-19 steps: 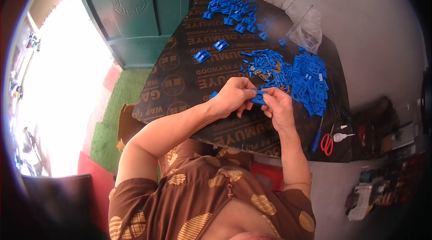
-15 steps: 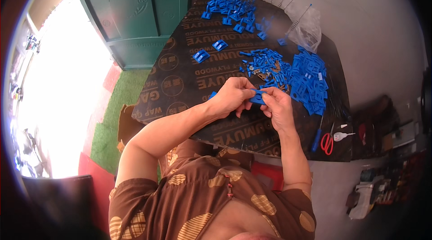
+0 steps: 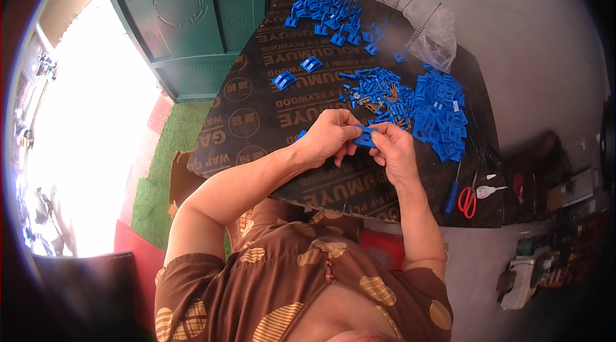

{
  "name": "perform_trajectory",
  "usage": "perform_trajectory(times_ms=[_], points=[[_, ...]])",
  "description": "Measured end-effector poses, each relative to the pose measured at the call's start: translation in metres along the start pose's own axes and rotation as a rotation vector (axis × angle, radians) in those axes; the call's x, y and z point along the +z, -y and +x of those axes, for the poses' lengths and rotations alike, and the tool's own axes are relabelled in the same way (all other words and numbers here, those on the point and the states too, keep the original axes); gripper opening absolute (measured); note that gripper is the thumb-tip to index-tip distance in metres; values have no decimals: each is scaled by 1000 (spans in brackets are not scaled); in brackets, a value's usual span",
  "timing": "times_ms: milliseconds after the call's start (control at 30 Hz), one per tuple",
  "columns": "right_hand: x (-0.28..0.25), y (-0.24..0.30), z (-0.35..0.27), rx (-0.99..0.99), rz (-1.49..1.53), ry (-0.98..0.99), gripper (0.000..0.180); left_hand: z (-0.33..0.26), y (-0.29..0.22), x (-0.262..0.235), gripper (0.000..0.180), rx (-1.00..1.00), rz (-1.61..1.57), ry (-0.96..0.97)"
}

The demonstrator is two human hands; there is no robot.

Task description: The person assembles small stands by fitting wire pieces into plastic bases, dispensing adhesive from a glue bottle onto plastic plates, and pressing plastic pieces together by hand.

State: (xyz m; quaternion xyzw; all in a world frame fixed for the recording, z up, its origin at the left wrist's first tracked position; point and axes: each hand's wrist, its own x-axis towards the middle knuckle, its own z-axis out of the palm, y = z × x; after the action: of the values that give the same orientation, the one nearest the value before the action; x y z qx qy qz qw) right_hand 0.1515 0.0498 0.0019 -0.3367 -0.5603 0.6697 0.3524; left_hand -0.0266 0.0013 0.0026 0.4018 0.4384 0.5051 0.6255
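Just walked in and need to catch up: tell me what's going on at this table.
A person in a brown patterned shirt sits at a dark plywood board and holds a small blue plastic piece between both hands, left hand and right hand pinching it together above the board. Just beyond lie a heap of blue pegs and metal bits and a pile of flat blue clips. More blue pieces sit at the far end, and red-handled scissors lie to the right.

Left hand (image 3: pixel 328 136) and right hand (image 3: pixel 393 149) pinching a small flat blue plastic piece (image 3: pixel 365 138) between them above a dark printed plywood table (image 3: pixel 256 111), heap of blue plastic parts (image 3: pixel 441 114) just beyond, red-handled scissors (image 3: pixel 468 197) at the table's right edge
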Motion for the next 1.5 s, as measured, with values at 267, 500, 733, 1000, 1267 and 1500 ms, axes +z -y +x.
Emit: perform_trajectory(times_ms=[267, 500, 733, 1000, 1267, 1500], points=[[0, -1, 0, -1, 6, 0, 14, -1, 0, 0, 9, -2, -10, 3], [-1, -1, 0, -4, 13, 8, 14, 0, 1, 0, 9, -8, -19, 6], [-1, -1, 0, -18, -6, 15, 14, -1, -2, 1, 9, -1, -11, 1], [-1, -1, 0, -6, -26, 0, 14, -1, 0, 1, 10, 13, -23, -13], [-2, -1, 1, 3, -18, -4, 16, 0, -1, 0, 9, 0, -20, -1], [-1, 1, 0, 17, -32, -6, 17, -1, -1, 1, 9, -7, -25, -1]])
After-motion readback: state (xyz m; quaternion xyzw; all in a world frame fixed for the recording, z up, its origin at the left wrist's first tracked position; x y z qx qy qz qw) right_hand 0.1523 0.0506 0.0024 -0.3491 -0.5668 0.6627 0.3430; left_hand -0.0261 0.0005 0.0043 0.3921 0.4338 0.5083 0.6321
